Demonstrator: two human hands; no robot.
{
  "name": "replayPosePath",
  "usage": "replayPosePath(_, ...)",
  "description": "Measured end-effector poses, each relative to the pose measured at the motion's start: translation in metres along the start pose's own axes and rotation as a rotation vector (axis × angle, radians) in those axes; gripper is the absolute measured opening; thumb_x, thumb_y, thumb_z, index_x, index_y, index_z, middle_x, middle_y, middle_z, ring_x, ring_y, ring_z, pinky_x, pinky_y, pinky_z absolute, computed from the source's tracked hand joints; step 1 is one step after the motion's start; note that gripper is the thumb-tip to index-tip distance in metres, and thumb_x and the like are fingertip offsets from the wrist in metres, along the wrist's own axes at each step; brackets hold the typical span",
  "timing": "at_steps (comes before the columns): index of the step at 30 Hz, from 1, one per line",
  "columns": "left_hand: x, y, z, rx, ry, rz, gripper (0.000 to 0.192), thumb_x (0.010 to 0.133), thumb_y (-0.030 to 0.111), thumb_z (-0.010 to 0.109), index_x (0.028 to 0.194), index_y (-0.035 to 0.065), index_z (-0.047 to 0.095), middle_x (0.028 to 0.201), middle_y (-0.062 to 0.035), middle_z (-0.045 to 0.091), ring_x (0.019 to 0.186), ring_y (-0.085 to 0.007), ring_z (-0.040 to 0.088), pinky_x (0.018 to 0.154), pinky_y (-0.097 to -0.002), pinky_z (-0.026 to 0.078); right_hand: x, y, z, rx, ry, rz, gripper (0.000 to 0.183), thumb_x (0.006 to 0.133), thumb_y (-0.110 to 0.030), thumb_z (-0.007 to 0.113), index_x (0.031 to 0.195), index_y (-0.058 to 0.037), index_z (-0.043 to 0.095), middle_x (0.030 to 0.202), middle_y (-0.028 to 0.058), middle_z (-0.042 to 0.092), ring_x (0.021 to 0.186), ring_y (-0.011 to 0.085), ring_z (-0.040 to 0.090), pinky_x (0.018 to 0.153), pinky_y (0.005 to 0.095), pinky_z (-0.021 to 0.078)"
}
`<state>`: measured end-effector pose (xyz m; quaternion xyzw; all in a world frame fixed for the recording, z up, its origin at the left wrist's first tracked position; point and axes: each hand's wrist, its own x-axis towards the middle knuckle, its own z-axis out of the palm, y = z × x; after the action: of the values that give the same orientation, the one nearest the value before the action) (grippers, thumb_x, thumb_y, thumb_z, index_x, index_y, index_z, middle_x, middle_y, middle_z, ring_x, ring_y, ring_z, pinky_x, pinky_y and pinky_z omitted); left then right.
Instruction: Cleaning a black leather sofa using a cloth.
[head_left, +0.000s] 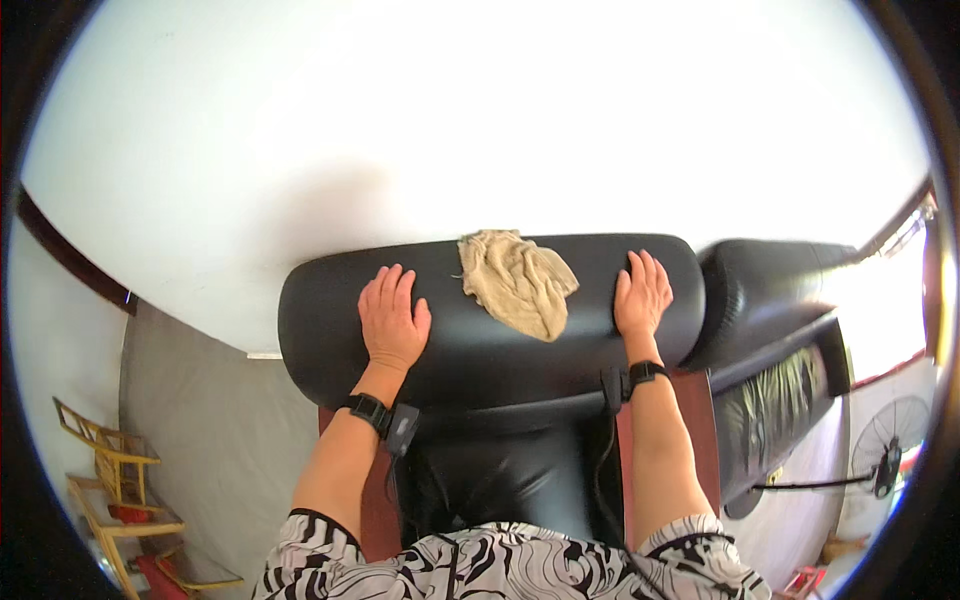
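A crumpled tan cloth (517, 285) lies on top of the black padded backrest (450, 360) of an armchair before me. To the cloth's left, my left hand (391, 319) rests palm down on the backrest, thumb held away from the fingers. My right hand (643, 292) rests palm down to the right of the cloth, near the backrest's right end. Neither hand touches the cloth or holds anything. Below the backrest, the black seat (510, 472) shows between reddish-brown side panels.
Behind the backrest rises a white wall (480, 112). A black sofa (772, 300) adjoins on the right, with a pedestal fan (889, 465) beyond it. Wooden chairs (120, 465) stand at the far left on the grey floor (217, 420). Cables hang from both wrist devices.
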<state>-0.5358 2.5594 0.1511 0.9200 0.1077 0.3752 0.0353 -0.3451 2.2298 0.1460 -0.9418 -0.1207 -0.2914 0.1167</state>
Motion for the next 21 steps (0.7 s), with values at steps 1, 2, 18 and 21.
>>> replayPosePath(1,0.005,0.000,-0.003,-0.020,-0.014,-0.019,0.044,0.076,0.022,0.062,0.117,0.0071,0.055,0.124,-0.0145,0.052,0.119,-0.0337,0.045,0.100,-0.0496,0.034,0.003,-0.005,0.004,-0.052,-0.016,-0.001,0.038,0.089,-0.026,0.050,0.126,-0.0173,0.055,0.135,0.0017,0.049,0.129,0.0246,0.039,0.105,0.0435,0.0273)
replayPosePath(2,0.008,0.007,-0.009,-0.053,-0.041,-0.036,0.040,0.075,0.022,0.063,0.112,0.0073,0.058,0.119,-0.0144,0.054,0.115,-0.0333,0.048,0.096,-0.0491,0.037,0.002,0.001,0.006,-0.092,0.056,-0.038,0.038,0.088,-0.026,0.051,0.125,-0.0191,0.055,0.135,0.0009,0.049,0.128,0.0237,0.040,0.104,0.0425,0.0291)
replayPosePath(18,0.036,-0.017,-0.015,0.051,-0.170,-0.110,0.036,0.073,0.029,0.063,0.105,0.0128,0.063,0.115,-0.0054,0.060,0.111,-0.0273,0.053,0.087,-0.0523,0.036,-0.003,0.016,0.014,-0.096,0.036,-0.075,0.044,0.095,-0.032,0.037,0.134,-0.0163,0.049,0.141,0.0031,0.045,0.132,0.0245,0.036,0.107,0.0431,0.0253)
replayPosePath(21,0.015,-0.098,-0.043,0.213,-0.118,-0.272,0.033,0.080,0.029,0.059,0.108,0.0125,0.064,0.120,-0.0073,0.060,0.113,-0.0284,0.053,0.090,-0.0471,0.040,-0.003,0.014,0.018,-0.049,0.035,-0.088,0.044,0.095,-0.032,0.037,0.134,-0.0163,0.049,0.141,0.0023,0.045,0.131,0.0240,0.036,0.107,0.0425,0.0254)
